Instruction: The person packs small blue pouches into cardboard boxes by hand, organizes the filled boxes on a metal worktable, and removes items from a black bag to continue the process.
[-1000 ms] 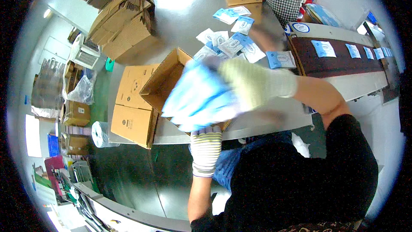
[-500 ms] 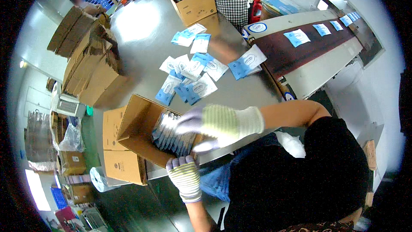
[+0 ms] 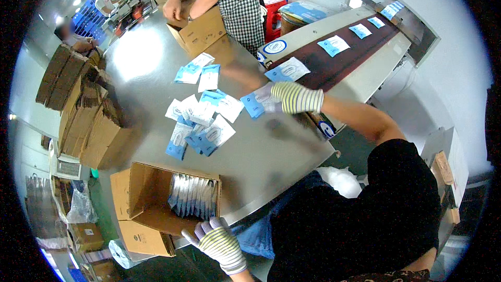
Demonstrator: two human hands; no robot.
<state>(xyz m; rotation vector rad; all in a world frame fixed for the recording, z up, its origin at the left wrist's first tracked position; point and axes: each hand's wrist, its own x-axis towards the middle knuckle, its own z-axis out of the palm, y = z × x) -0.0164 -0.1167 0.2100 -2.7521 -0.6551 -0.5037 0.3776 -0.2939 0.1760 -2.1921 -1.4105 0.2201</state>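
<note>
Packing step: a blue-white packet (image 3: 259, 102) is gripped by the right hand (image 3: 292, 97) beyond the open carton (image 3: 156, 198); the left hand (image 3: 216, 237), fingers spread and empty, rests at the carton's near edge.

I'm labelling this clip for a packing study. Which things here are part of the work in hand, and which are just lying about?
In the work:
- right hand on a blue-and-white packet
- left hand at the open carton
- packets stood in the carton
- loose packets on the table
- packets on the conveyor

Lying about:
- flattened cartons
- co-worker's carton
- plastic bags
</note>
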